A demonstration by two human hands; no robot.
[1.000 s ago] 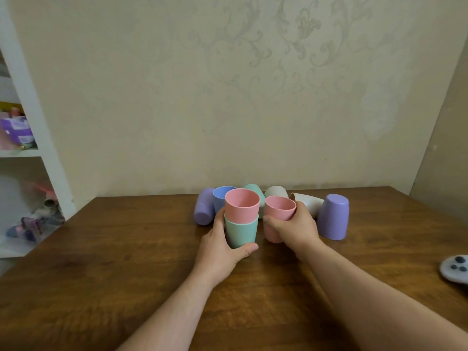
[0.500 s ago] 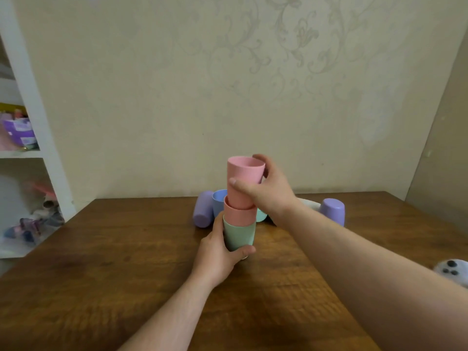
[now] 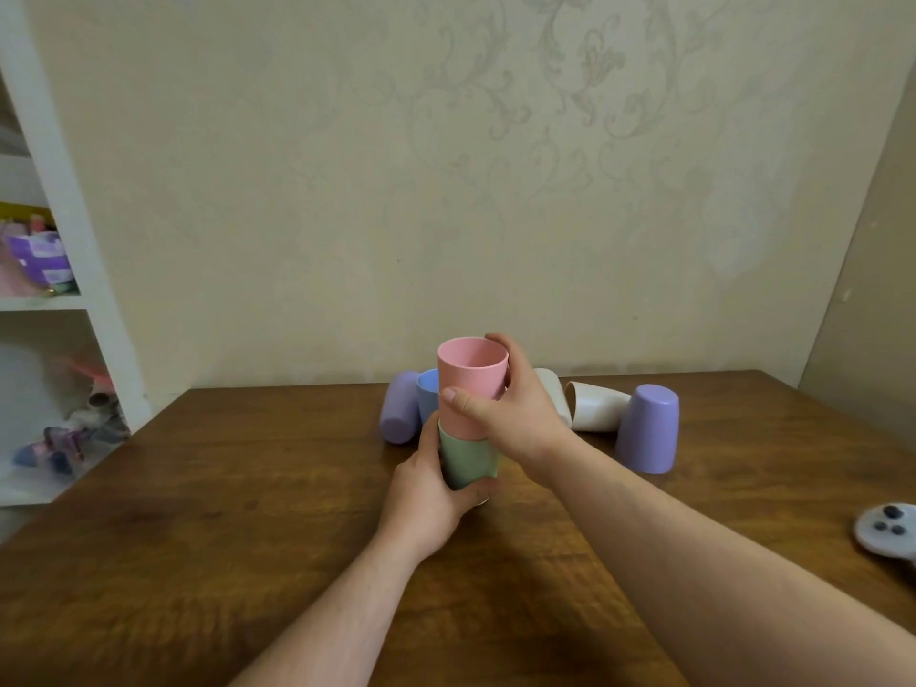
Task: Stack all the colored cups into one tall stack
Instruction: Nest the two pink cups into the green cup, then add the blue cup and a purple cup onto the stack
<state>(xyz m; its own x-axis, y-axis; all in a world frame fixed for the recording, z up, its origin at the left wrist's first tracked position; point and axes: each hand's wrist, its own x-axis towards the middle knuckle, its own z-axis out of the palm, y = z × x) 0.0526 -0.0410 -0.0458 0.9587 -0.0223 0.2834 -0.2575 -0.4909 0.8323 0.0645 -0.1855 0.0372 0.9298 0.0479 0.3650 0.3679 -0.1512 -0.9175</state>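
Head view, read left to right. A purple cup [image 3: 399, 408] lies on its side on the counter [image 3: 257, 488], beyond and to the left of the left grip; a blue cup [image 3: 428, 391] stands just beside it, partly hidden behind the stack. The left hand [image 3: 430, 493] wraps the green cup [image 3: 468, 458] at the base of the stack, its grip closed around the lower wall with the thumb across the near side. The right hand [image 3: 515, 414] closes its grip on the pink cup [image 3: 473, 384], thumb on the near wall and fingers curled over the far rim; this cup sits nested in the green one, and whether a further cup lies between them cannot be told. Beyond and to the right of the right grip lie a white cup [image 3: 597, 404] on its side and another pale cup [image 3: 552, 391], mostly hidden by the hand. Farther right stands a second purple cup [image 3: 649, 428], upside down. A grey controller [image 3: 887, 530] rests near the counter's right edge.

Judged risks: the pink cup may seat crooked if pressed off-axis and jam; the fingers over its far rim may drag it back out on release; the cups lying on their sides may roll if knocked during the next reach; the stack will likely grow less steady as it gains height.
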